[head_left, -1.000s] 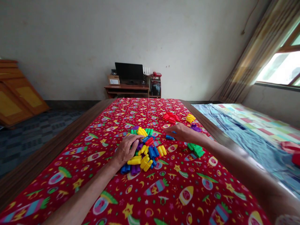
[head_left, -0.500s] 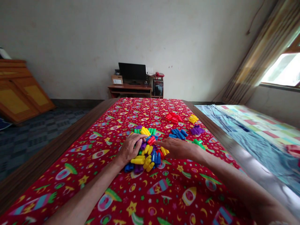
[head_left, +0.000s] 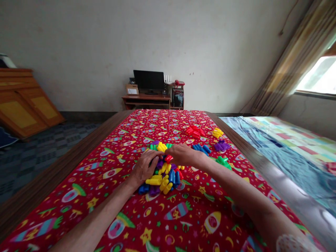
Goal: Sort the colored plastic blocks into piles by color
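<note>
A mixed pile of small plastic toy blocks, with yellow blocks (head_left: 164, 168), blue blocks (head_left: 174, 177), a red block (head_left: 168, 159) and purple blocks (head_left: 154, 190), lies on the tablecloth. My left hand (head_left: 147, 166) rests against the pile's left side, fingers stretched over it and thumb apart. Over the far right of the pile is my right hand (head_left: 181, 154), back upward, its fingers bent down among the blocks. Its fingertips, and whatever is between them, are hidden. A yellow block (head_left: 162, 147) and green blocks (head_left: 153, 147) show at the pile's far edge.
Right of the pile lie separate groups: red blocks (head_left: 195, 131), yellow blocks (head_left: 217, 132), purple blocks (head_left: 222, 145), blue blocks (head_left: 202, 149) and green blocks (head_left: 223, 162). A red patterned tablecloth (head_left: 162, 220) covers the table. Beyond stands a desk with a monitor (head_left: 148, 81).
My right hand has moved left and slightly away from me, from the pile's right side to over its far part, with fingers now bent down. My left hand stays in place.
</note>
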A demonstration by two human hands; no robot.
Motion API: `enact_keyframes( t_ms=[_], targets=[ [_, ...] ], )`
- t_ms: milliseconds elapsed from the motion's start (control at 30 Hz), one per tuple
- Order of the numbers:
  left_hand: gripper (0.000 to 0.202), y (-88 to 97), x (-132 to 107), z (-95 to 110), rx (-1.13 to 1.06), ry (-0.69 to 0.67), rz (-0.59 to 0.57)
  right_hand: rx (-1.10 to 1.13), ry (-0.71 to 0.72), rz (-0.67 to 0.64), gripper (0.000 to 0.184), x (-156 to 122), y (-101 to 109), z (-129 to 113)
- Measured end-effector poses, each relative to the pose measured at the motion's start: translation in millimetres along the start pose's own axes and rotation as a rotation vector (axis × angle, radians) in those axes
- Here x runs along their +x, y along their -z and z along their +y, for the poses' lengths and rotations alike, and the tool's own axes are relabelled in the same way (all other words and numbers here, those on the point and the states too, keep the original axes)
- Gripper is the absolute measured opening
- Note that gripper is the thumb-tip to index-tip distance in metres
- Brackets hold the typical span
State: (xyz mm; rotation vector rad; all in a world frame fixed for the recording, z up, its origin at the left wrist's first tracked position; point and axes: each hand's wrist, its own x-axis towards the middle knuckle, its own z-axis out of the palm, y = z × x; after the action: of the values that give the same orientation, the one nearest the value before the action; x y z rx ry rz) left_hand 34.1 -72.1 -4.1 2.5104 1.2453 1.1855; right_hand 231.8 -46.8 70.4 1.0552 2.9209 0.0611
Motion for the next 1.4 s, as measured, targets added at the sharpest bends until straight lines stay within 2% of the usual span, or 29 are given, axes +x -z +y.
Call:
enact_keyframes(
  t_ms=[100, 200, 267, 367, 467, 600, 733, 800, 900, 1067, 1167, 1267, 1400],
  targets=[
    [0.032, 0.5, -0.3, 0.5, -0.001, 0.001, -0.005, 0.003, -0.005, 0.001, 0.028, 3.2, -1.7, -0.7],
    [0.033, 0.9, -0.6, 0.1, 0.004, 0.019, -0.019, 0.053, -0.013, 0.032, 0.022, -0.9, 3.0, 8.4],
    [0.034, 1.0, -0.5, -0.3, 0.005, 0.025, -0.016, 0.125, 0.003, 0.067, 0.017, -4.3, 8.6, 17.9],
    [0.034, 1.1, 0.1, -0.5, -0.002, 0.025, -0.017, 0.3, 0.104, 0.079, 0.015, -8.1, 17.2, 35.4],
    [0.033, 1.2, 0.5, -0.2, -0.009, 0.022, -0.014, 0.448, 0.145, 0.112, 0.015, -12.5, 24.0, 60.1],
    [0.031, 1.6, 0.5, 1.1, 0.0, 0.014, -0.008, 0.52, -0.045, 0.296, 0.017, -23.7, 22.5, 108.9],
    [0.03, 2.0, 0.0, 1.7, 0.01, -0.009, 0.001, 0.484, -0.415, 0.516, 0.018, -39.1, 6.5, 160.9],
    [0.03, 1.8, -0.3, 0.9, 0.009, -0.019, 0.009, 0.417, -0.567, 0.608, 0.018, -47.0, -1.8, 179.3],
    [0.03, 0.8, -0.6, -1.3, 0.002, -0.023, 0.011, 0.39, -0.668, 0.668, 0.024, -54.3, -10.5, 191.8],
    [0.03, -0.3, -0.4, -2.4, 0.0, -0.033, 0.022, 0.398, -0.641, 0.607, 0.03, -38.8, -18.3, 184.0],
    [0.03, 0.4, -0.4, -0.8, 0.007, -0.02, 0.016, 0.264, -0.638, 0.512, 0.027, -16.8, -18.0, 177.5],
    [0.03, 0.6, -0.9, -0.8, 0.005, -0.016, 0.009, 0.09, -0.656, 0.408, 0.022, 0.7, -11.5, 176.1],
    [0.03, -0.4, -1.9, -2.9, -0.007, -0.017, 0.017, 0.063, -0.663, 0.327, 0.021, 4.5, 1.8, 175.3]
  ],
)
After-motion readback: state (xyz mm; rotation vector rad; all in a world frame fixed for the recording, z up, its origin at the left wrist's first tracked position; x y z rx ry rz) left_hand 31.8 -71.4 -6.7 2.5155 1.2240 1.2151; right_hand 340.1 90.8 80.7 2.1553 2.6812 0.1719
